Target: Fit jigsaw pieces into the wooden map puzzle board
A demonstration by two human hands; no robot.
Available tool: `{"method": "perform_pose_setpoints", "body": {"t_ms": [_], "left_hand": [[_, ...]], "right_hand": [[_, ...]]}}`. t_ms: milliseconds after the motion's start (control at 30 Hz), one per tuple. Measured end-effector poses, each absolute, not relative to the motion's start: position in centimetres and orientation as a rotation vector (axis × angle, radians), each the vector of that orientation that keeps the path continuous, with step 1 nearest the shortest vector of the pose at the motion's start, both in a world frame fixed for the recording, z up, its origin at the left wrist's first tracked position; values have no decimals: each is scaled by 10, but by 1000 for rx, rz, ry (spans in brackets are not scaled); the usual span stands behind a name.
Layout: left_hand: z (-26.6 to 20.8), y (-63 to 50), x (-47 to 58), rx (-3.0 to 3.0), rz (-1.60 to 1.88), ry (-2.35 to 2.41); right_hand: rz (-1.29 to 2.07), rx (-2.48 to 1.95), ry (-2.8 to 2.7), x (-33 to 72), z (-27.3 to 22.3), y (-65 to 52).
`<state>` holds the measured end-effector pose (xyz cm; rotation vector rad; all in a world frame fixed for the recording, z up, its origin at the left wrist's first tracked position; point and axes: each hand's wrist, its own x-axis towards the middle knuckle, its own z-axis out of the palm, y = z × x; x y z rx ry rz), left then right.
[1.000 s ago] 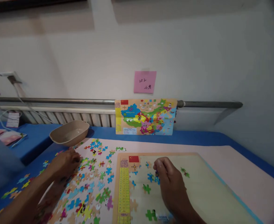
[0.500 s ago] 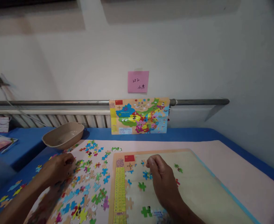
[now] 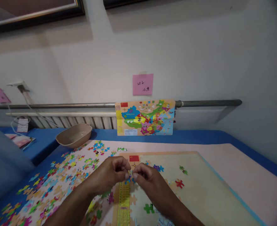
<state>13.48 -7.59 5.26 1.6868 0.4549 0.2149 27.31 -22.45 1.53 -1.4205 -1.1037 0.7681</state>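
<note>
Blue puzzle piece (image 3: 129,180), small and partly hidden, sits pinched between the fingertips of both my hands above the near-left part of the puzzle board (image 3: 199,188). My left hand (image 3: 110,176) curls in from the left and my right hand (image 3: 150,182) from the right, thumbs and forefingers pressed together on the piece where the two hands meet; whether one piece or two is held, I cannot tell. Directly beneath runs the yellow strip (image 3: 124,201) along the board's left edge, with the red flag (image 3: 134,158) at its far end. On the pale board lie a few set pieces: a green piece (image 3: 148,207) near my right wrist, a red piece (image 3: 179,183) and a blue cluster (image 3: 157,168) farther right. Loose pieces (image 3: 65,175) in many colours cover the pink mat to the left. A tan bowl (image 3: 74,135) stands far left on the blue table (image 3: 199,137), and a coloured map picture (image 3: 146,117) leans against the wall rail under a pink note (image 3: 142,84).
</note>
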Motion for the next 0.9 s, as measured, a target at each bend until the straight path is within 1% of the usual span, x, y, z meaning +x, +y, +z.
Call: {"method": "perform_pose_setpoints", "body": {"t_ms": [267,433,533,700,900], "left_hand": [[44,-79,141,1683,170,416],[40,-78,150,1643,171,402],[39,-76,156,1602,161,399],[35,-72,162,1559,127,391],[31,-71,163,1537,103,390]], "right_hand": [[827,-1403,-1152,281,14,-227],[756,-1430,-1174,283,20,-229],[620,-1498,-1273,286,26,-232],[213,-1567,-1645,295,27,-235],[78,-1541,-1778,302,20,-235]]}}
